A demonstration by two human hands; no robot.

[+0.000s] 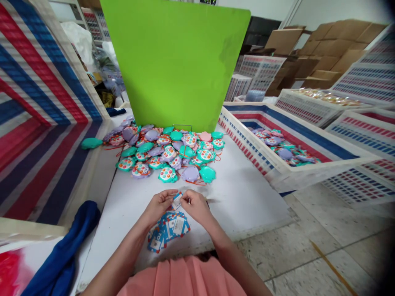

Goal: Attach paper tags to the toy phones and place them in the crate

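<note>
Both hands' grip pinches small blue-white card (pixel 177 201).

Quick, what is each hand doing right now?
Left hand: closed, pinching a small card.
Right hand: closed, pinching the same card's other edge.

Toy packing workshop: heap of plastic toys (pixel 168 154) on worktable (pixel 247 197), striped crates (pixel 286 164), stacked cartons (pixel 327 45).
</note>
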